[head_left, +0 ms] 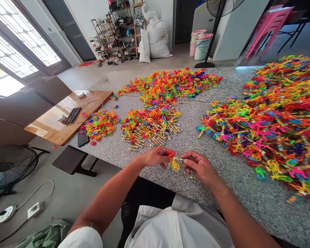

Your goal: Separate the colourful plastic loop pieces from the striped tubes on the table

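Observation:
Just above the table's front edge, my left hand (157, 157) pinches a red plastic piece (171, 153) and a yellow looped plastic piece (175, 166). My right hand (200, 167) has thumb and forefinger closed on the end of a small patterned tube (179, 158). The tube meets the coloured pieces between my hands; how they join is too small to tell. Ahead of my hands lies a pile of patterned tubes with coloured plastic pieces (152, 125). A tiny yellow bit (191, 177) rests on the speckled table (191, 134) below my right hand.
A large heap of coloured plastic pieces (278, 127) covers the table's right side. Another heap (175, 84) lies farther back, a smaller one (102, 124) at left beside a dark phone (83, 138). A wooden board (51, 127) adjoins the left end; a fan (12, 167) stands on the floor.

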### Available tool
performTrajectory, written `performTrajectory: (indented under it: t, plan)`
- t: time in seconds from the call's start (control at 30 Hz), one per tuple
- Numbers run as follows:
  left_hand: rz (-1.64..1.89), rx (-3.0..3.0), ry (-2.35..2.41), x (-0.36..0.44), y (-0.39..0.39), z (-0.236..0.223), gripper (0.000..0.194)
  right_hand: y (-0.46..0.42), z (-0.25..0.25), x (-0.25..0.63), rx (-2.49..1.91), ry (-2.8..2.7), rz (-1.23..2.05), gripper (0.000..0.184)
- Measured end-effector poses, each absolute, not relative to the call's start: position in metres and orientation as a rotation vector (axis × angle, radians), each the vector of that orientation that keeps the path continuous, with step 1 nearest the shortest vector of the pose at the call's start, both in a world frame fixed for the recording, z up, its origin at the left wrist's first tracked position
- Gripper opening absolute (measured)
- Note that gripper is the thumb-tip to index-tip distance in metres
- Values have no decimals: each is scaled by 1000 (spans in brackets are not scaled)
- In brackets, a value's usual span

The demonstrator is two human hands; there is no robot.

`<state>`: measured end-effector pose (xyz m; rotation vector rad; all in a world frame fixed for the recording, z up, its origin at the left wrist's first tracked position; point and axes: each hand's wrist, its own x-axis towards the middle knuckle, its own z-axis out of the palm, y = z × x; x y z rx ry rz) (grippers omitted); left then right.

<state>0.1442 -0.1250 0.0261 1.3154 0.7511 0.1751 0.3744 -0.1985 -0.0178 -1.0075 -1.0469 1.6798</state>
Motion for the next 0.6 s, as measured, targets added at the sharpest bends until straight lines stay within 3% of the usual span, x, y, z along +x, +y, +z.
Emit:
performTrajectory:
  t: [0.37, 0.5, 0.6]
  plan:
    - [80, 1633, 961, 140, -129, 19, 20, -193, -3, 375, -1243, -1761, 1293, 19]
    - [119, 1659, 1031, 142, -128, 8, 25, -190, -17, 371, -1323, -1737, 1235, 21]
    - [227, 1726, 1079, 129, -121, 7, 47, -179, -23, 386, -1454, -1602, 1203, 22]
